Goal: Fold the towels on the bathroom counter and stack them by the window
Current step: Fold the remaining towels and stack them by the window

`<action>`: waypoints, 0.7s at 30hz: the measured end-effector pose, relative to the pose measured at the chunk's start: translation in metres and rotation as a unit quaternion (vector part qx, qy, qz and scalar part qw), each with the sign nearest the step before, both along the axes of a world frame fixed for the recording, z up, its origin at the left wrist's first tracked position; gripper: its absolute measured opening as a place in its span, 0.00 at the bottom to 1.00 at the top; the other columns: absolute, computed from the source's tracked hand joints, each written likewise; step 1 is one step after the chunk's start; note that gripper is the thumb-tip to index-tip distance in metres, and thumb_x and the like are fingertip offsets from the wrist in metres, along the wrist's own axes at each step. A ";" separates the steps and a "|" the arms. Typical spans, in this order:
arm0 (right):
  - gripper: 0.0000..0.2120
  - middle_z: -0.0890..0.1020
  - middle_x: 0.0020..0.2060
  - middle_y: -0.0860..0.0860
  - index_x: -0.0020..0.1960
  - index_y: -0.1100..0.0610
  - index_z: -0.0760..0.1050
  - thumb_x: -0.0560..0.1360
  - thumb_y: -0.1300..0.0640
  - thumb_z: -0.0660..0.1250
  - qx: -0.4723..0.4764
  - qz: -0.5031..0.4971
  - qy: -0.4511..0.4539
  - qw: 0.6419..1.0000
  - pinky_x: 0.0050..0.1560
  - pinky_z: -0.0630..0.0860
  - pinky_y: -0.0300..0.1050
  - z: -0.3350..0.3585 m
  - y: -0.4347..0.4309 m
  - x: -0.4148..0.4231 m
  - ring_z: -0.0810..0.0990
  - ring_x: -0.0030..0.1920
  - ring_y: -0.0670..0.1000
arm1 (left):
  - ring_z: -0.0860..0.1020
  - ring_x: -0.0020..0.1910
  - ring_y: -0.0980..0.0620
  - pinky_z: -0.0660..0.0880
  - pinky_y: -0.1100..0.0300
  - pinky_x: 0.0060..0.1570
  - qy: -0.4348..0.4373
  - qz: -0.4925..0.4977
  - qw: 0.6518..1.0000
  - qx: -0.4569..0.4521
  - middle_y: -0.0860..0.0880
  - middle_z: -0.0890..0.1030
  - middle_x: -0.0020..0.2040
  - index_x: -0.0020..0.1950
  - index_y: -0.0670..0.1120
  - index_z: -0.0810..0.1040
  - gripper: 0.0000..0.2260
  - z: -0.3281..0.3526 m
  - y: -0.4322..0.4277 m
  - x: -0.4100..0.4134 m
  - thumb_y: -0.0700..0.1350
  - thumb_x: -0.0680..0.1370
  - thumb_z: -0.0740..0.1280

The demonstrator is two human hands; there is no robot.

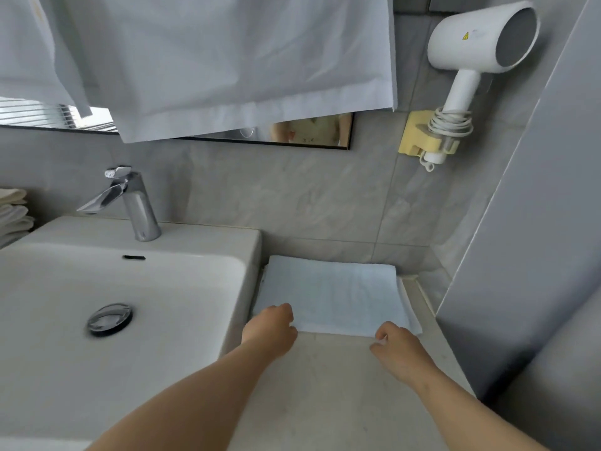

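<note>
Head view: towel (331, 294) lies flat on the surface (325, 402), right of the sink (201, 236), with its far edge close to the back wall. It is a neat rectangle, with extra layers showing at its right edge. Left hand (273, 327) has its fingers curled on the near-left corner. Right hand (398, 348) pinches the near edge by the near-right corner. Both hold the towel and nothing else.

The step looks like another fold, near edge over to far edge. To do it well:
- Lift both corners together and keep the edge taut between the hands.
- Carry it far and land it flush on the far edge.
- Grab all the under-layers at the right, or they'll splay.
- The left edge sits tight to the sink rim, so don't snag it.
- Smooth it flat after.

Stack (13, 209) of folded towels sits far left, past the sink. That is presumably the drop-off.
</note>
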State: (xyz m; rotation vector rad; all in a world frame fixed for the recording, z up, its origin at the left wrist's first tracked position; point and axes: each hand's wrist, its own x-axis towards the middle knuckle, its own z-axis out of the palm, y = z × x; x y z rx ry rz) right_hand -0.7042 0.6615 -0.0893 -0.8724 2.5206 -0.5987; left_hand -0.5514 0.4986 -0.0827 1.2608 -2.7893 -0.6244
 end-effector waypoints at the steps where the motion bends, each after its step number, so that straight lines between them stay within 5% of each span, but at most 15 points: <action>1: 0.07 0.73 0.51 0.50 0.54 0.54 0.69 0.77 0.55 0.60 0.003 0.005 -0.003 1.000 0.45 0.73 0.43 -0.002 -0.001 -0.003 0.76 0.48 0.51 | 0.75 0.56 0.47 0.70 0.61 0.47 0.001 0.010 1.000 0.003 0.48 0.74 0.60 0.62 0.48 0.70 0.12 -0.003 0.000 -0.002 0.46 0.79 0.57; 5: 0.07 0.72 0.48 0.49 0.54 0.54 0.68 0.77 0.55 0.60 0.004 0.014 -0.019 1.000 0.43 0.72 0.42 -0.013 -0.004 -0.017 0.75 0.46 0.51 | 0.75 0.57 0.46 0.71 0.60 0.50 0.005 0.044 0.999 0.029 0.46 0.74 0.60 0.62 0.47 0.70 0.13 -0.016 -0.003 -0.009 0.45 0.79 0.59; 15: 0.21 0.68 0.65 0.55 0.69 0.56 0.63 0.78 0.54 0.60 0.021 -0.056 0.012 0.998 0.54 0.72 0.47 -0.026 -0.021 -0.061 0.68 0.62 0.57 | 0.71 0.61 0.44 0.71 0.56 0.57 0.016 0.158 0.984 0.076 0.44 0.66 0.66 0.67 0.44 0.65 0.18 -0.033 -0.037 -0.037 0.47 0.79 0.61; 21: 0.27 0.69 0.64 0.59 0.73 0.60 0.58 0.77 0.57 0.61 -0.002 -0.102 -0.045 0.994 0.46 0.67 0.44 -0.036 -0.038 -0.084 0.71 0.60 0.60 | 0.68 0.65 0.41 0.68 0.54 0.62 -0.059 0.178 0.979 0.083 0.41 0.66 0.66 0.65 0.43 0.64 0.16 -0.043 -0.053 -0.050 0.49 0.80 0.57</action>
